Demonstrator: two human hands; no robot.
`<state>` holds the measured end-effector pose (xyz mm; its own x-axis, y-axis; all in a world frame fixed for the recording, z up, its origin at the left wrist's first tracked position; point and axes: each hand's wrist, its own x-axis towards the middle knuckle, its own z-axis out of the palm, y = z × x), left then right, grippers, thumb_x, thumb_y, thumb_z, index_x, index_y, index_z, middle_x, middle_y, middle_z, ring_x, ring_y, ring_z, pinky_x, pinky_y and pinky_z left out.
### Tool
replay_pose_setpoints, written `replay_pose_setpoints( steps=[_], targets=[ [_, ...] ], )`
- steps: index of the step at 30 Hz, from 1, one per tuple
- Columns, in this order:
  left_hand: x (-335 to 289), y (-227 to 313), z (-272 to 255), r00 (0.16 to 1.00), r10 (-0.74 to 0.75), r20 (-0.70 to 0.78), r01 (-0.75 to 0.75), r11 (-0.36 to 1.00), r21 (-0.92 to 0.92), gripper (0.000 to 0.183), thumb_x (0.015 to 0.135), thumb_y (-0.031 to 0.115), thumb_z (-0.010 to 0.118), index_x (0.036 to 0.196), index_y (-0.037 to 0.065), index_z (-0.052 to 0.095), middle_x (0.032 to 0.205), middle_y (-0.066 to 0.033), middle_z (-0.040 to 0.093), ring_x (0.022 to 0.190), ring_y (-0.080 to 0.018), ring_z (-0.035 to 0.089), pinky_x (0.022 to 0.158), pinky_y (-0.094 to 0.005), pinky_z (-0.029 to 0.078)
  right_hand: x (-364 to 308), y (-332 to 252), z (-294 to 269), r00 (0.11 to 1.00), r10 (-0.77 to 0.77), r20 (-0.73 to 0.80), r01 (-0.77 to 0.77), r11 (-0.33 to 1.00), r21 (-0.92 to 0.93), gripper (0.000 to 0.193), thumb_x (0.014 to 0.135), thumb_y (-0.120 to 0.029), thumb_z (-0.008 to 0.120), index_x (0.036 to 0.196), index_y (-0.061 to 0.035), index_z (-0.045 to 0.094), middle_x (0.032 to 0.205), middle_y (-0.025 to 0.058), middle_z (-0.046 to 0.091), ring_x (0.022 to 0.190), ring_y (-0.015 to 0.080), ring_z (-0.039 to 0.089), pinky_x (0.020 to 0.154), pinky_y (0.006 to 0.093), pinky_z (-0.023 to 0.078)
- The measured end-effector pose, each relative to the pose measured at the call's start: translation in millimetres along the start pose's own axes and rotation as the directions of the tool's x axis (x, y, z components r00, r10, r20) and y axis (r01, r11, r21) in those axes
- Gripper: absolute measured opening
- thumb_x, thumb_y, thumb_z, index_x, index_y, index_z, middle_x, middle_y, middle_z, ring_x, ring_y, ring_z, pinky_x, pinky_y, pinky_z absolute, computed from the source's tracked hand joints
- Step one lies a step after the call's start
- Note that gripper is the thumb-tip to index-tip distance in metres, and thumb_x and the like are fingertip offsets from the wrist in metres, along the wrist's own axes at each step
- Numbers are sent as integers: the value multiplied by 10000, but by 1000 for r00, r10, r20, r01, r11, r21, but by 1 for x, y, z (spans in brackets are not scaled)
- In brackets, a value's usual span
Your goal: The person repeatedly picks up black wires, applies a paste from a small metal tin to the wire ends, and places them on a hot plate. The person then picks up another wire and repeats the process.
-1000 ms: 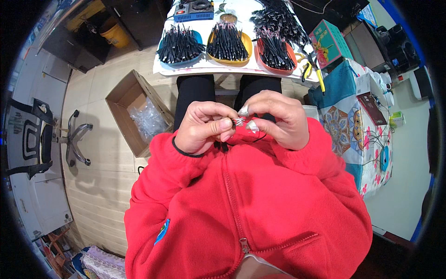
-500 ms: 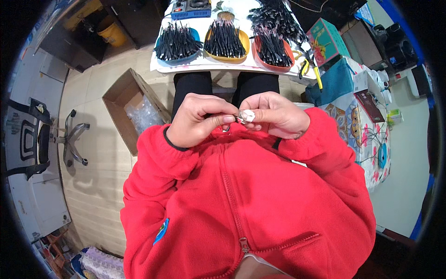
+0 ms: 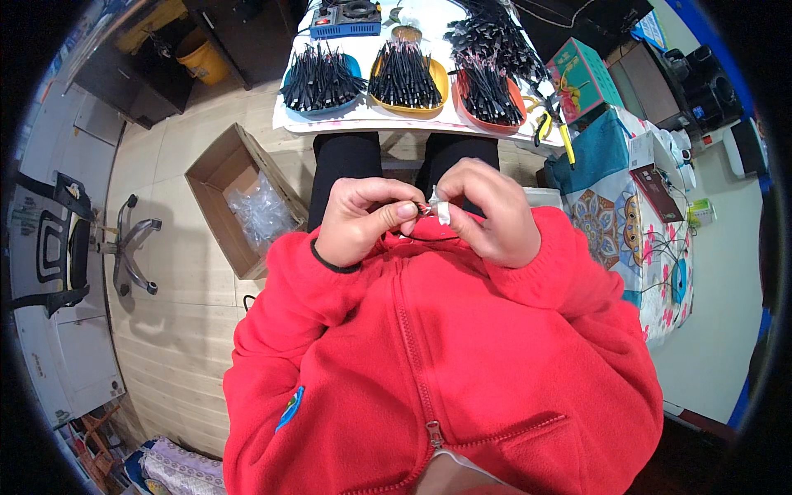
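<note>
In front of my red jacket, my left hand [image 3: 356, 219] pinches a thin black cable [image 3: 429, 240] near its end between thumb and forefinger. Fine wire ends [image 3: 423, 209] poke out between my two hands. My right hand [image 3: 497, 216] closes on these wire ends with thumb and forefinger. White wrapping [image 3: 443, 214] covers its thumb tip, and some white shows at the forefinger too. The fingertips partly hide the wires. Part of the cable hangs below my fingers, against the jacket.
On the white table beyond my knees stand a blue tray [image 3: 356, 64], a yellow tray [image 3: 445, 80] and an orange tray [image 3: 513, 124], each heaped with black cables. Yellow-handled pliers [image 3: 544, 125] lie at right. A cardboard box [image 3: 216, 176] with clear plastic bags sits on the floor at left.
My right hand has turned, its knuckles rising and its fingertips curling over the wires. More of the black cable shows below my hands. My left hand keeps its pinch.
</note>
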<state>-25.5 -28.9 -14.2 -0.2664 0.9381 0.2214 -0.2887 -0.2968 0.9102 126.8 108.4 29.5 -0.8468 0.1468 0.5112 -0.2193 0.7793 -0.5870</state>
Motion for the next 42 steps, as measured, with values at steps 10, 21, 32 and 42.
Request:
replay_pose_setpoints(
  steps=[10, 21, 32, 42],
  targets=[
    [-7, -1, 7, 996, 88, -3, -88, 994, -60, 87, 873, -12, 607, 924, -48, 668, 726, -69, 632, 623, -108, 564, 565, -228, 450, -6, -4, -3, 969, 239, 67, -236, 807, 541, 188, 897, -106, 626, 1022, 24, 575, 839, 47, 566, 807, 117, 544, 704, 243, 446],
    [-3, -12, 24, 998, -37, 53, 61, 817, -574, 140, 871, 16, 631, 989, -54, 662, 795, -93, 639, 643, -111, 542, 566, -214, 423, 7, 0, 2, 936, -294, -195, 296, 955, -17, 197, 770, -46, 715, 907, -23, 575, 830, 78, 569, 738, 198, 569, 656, 296, 460],
    [13, 25, -2, 997, -29, 74, 28, 1000, 11, 155, 897, 0, 599, 1019, -67, 667, 768, -56, 633, 652, -73, 542, 582, -210, 437, 10, 18, 6, 972, 200, 122, -214, 541, 813, 191, 960, -117, 543, 1082, 26, 512, 964, 43, 516, 891, 109, 529, 791, 257, 444],
    [74, 59, -18, 973, -209, 102, 204, 978, 53, 162, 890, 9, 618, 1024, -68, 667, 783, -56, 642, 657, -77, 545, 594, -209, 452, 53, 46, -12, 990, 104, -99, -55, 912, 407, 91, 863, -64, 615, 908, -9, 558, 842, 87, 568, 744, 208, 561, 674, 285, 451]
  ],
)
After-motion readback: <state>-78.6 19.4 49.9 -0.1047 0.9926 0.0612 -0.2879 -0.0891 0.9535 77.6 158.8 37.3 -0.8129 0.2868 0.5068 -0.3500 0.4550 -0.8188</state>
